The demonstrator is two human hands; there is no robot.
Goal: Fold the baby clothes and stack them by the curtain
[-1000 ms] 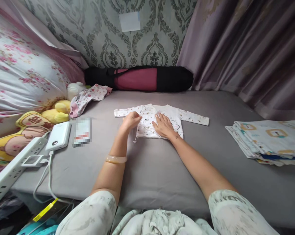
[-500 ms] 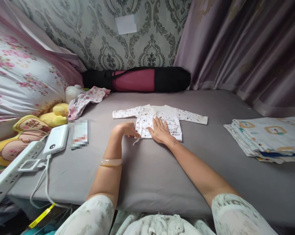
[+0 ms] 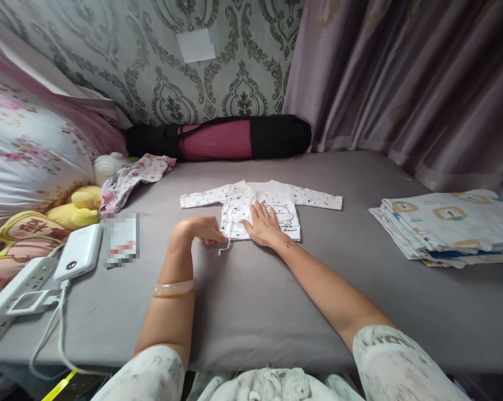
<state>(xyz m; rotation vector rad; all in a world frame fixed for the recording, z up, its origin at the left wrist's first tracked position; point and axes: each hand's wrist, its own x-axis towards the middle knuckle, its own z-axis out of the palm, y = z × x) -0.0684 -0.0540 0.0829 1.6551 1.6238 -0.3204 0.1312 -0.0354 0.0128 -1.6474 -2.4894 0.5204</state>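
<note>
A small white baby shirt (image 3: pixel 276 201) with a cartoon print lies spread flat on the grey bed (image 3: pixel 251 301), both sleeves stretched out sideways. My right hand (image 3: pixel 263 225) rests flat on its lower middle, fingers stretched out. My left hand (image 3: pixel 201 229) is at the shirt's lower left corner, fingers pinched together at the hem beside a dangling tie string (image 3: pixel 226 248). A pale bangle (image 3: pixel 172 288) circles my left wrist.
Folded patterned cloths (image 3: pixel 447 225) are stacked at the right. A pink-and-black rolled bag (image 3: pixel 218 139) lies against the wall. At the left are a crumpled floral garment (image 3: pixel 130 175), plush toys (image 3: pixel 73 203), a white power bank (image 3: pixel 78 253), a power strip (image 3: pixel 9 298) and floral pillows.
My left hand slid from the shirt's chest down to its lower left hem. My right hand moved slightly lower on the shirt. The camera view drifted right.
</note>
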